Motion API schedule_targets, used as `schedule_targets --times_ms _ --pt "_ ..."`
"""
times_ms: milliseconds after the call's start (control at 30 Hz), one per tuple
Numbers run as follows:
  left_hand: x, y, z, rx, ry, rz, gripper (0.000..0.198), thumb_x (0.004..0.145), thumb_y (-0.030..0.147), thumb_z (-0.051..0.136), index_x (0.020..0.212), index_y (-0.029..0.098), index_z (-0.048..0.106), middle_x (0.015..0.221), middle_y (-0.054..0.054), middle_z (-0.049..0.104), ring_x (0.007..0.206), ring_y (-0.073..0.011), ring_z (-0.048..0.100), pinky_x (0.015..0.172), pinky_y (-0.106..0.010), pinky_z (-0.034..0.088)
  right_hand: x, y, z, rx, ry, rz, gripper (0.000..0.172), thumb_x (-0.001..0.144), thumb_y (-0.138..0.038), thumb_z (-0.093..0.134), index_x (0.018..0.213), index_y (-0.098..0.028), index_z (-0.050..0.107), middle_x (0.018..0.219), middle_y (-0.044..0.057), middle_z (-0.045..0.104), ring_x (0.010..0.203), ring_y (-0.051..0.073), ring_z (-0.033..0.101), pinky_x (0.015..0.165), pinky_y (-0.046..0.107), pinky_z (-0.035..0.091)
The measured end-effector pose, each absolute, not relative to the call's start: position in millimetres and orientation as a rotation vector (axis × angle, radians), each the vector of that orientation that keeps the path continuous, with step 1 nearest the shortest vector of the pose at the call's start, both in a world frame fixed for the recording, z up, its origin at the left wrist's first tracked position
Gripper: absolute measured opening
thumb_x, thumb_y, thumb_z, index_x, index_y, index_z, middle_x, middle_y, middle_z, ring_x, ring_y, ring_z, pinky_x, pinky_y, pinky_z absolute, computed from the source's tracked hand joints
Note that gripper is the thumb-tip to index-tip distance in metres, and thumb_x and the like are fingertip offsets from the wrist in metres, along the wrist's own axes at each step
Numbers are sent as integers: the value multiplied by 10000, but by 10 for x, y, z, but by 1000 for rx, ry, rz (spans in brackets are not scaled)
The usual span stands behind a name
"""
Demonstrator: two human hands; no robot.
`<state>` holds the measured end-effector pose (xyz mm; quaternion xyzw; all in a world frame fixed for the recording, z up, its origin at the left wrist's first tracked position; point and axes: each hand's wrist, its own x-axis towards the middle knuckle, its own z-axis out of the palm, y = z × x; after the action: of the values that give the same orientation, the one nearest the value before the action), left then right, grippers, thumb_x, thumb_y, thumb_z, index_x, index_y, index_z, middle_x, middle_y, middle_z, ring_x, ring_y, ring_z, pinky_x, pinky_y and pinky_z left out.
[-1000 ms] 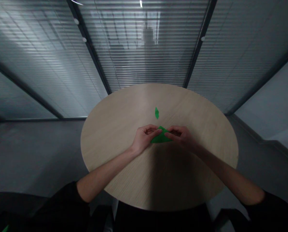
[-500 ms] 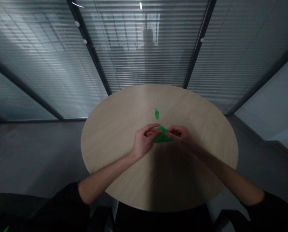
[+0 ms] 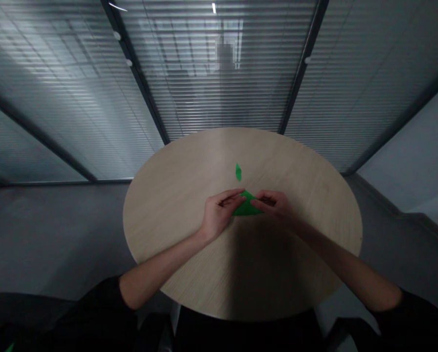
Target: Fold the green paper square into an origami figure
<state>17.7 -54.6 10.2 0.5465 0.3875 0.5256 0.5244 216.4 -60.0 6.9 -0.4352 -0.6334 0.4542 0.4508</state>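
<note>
A folded sheet of green paper point(image 3: 247, 208), roughly triangular with its point away from me, is held between my two hands above the round wooden table point(image 3: 174, 195). My left hand point(image 3: 220, 211) grips its left side, thumb on top and fingers along the far edge. On the right side, my right hand point(image 3: 275, 204) pinches the paper between thumb and curled fingers. Just beyond the hands lies a small, narrow green paper piece point(image 3: 238, 172), pointed at its far end. My fingertips hide parts of the sheet's edges.
Glass panels with blinds point(image 3: 219, 105) stand behind the table's far edge, divided by dark frames. A pale wall point(image 3: 417, 146) is at the right. Dark chair parts show at the bottom, and a green scrap point(image 3: 10, 347) appears in the lower left corner.
Very little differs. The fingers of my left hand have shifted slightly along the paper's far edge, and both hands keep their hold.
</note>
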Motion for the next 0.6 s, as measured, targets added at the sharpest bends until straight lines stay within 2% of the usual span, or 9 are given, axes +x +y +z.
schedule_targets --times_ms 433,600 --pt "176 -557 115 1354 932 1301 246 802 322 857 999 176 842 914 -80 829 726 -179 742 689 -292 623 2166 -608 100 -1055 -1597 1101 400 825 -581 764 746 -197 686 661 -5 612 584 126 540 539 255 422" --pt "178 -561 101 1401 929 1302 231 810 323 846 989 178 842 906 -80 829 723 -179 731 678 -297 613 2129 -631 91 -1029 -1576 1094 335 857 -532 744 847 -199 713 736 16 675 638 144 609 586 263 472"
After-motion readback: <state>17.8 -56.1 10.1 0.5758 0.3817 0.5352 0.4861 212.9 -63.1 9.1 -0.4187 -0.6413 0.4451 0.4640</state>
